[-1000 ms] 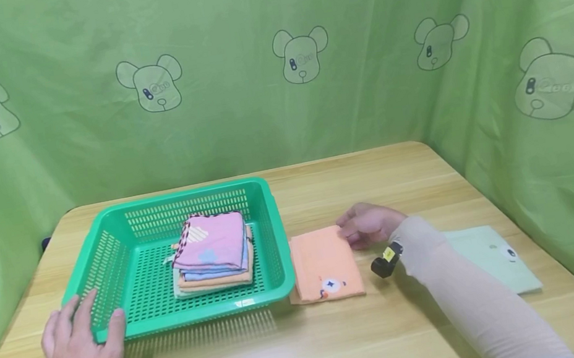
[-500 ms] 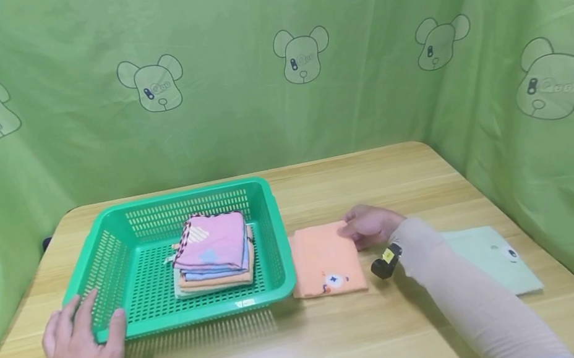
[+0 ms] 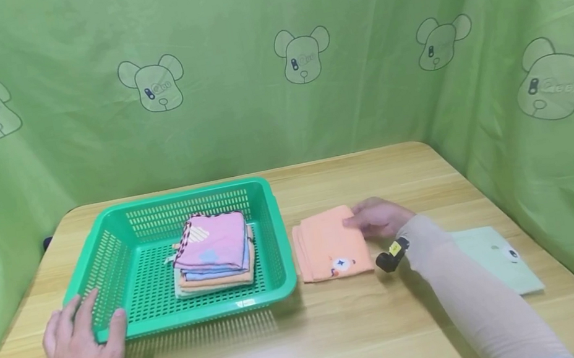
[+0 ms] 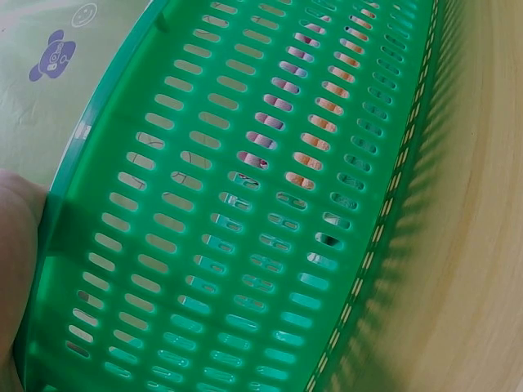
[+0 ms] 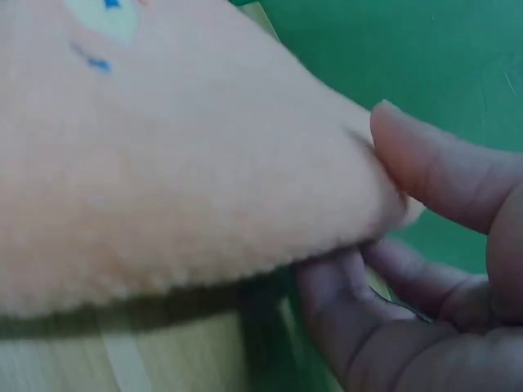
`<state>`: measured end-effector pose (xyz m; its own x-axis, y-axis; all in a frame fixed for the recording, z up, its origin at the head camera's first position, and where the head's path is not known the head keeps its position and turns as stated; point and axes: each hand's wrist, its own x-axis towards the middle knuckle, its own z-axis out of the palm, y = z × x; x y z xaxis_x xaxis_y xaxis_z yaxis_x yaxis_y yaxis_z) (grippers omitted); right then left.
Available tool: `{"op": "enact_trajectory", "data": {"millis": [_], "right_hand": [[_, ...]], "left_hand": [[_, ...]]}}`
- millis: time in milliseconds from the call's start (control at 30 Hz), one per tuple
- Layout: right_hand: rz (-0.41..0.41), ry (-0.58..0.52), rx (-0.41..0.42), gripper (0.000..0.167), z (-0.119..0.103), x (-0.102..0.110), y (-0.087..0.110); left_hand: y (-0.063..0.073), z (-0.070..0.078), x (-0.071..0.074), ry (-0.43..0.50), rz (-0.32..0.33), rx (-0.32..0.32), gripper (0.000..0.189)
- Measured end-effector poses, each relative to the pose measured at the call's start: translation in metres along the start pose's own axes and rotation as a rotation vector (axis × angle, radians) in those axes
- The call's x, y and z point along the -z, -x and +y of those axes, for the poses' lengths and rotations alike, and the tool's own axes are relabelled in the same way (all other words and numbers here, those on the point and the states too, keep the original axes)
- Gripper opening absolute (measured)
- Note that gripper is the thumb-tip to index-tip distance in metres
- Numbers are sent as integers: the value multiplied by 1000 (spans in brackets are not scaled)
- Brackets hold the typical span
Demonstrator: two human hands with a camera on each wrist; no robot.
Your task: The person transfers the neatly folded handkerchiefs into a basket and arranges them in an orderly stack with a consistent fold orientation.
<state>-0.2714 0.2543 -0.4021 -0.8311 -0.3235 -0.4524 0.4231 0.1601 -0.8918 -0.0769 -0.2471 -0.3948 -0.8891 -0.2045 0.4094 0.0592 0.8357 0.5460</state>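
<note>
My right hand (image 3: 382,218) pinches the right edge of a folded orange towel (image 3: 331,244) with a small bear face on it. In the right wrist view the thumb (image 5: 445,167) lies on top of the towel and fingers are beneath it, its near edge raised over the table. My left hand (image 3: 81,355) rests with spread fingers on the near left corner of a green plastic basket (image 3: 212,313). In the left wrist view the basket's slotted side (image 4: 237,220) fills most of the frame. Inside the basket lies a stack of folded towels, a pink one (image 3: 215,240) uppermost.
A folded pale green towel (image 3: 497,261) lies at the right side of the wooden table (image 3: 292,353), partly behind my right forearm. Green curtains (image 3: 245,129) with bear prints hang close around the table's back and sides.
The right hand has shifted the orange towel away from me and slightly right, so a gap shows between it and the basket. The left hand and basket stay put.
</note>
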Motion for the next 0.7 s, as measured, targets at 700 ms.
{"op": "enact_trajectory", "data": {"millis": [700], "right_hand": [[197, -329, -2, 60, 1, 9, -3]], "left_hand": [[1, 0, 0, -2, 0, 5, 57]]}}
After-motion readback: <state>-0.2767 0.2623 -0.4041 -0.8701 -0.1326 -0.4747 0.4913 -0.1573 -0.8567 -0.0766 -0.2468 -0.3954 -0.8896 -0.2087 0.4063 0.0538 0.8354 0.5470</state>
